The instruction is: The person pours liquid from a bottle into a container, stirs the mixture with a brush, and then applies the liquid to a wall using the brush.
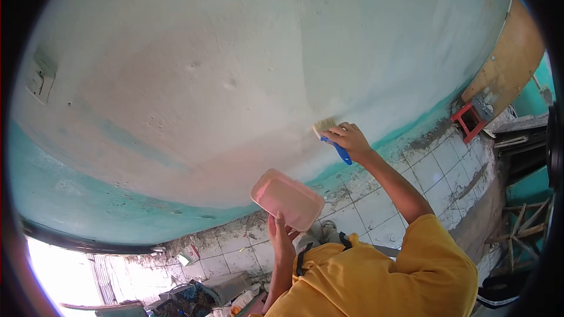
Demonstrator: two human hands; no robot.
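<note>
My right hand (348, 141) is closed around a paintbrush (342, 151) with a blue handle and pale bristles. The bristles lie right at the wall (235, 82), which carries whitish, pinkish paint over turquoise. Lower and to the left, my left hand (282, 235) grips a pink plastic tub (288, 198) by its near side, thumb over the edge. Some pale pink liquid shows inside the tub, which is held tilted in front of the wall's lower part.
White floor tiles (376, 208) run along the wall's foot, with dirt at the edge. A red plastic stool (469, 122) stands to the right, near a wooden board (511, 53). Cluttered items (188, 299) lie at bottom left. A switch box (41, 79) is on the wall.
</note>
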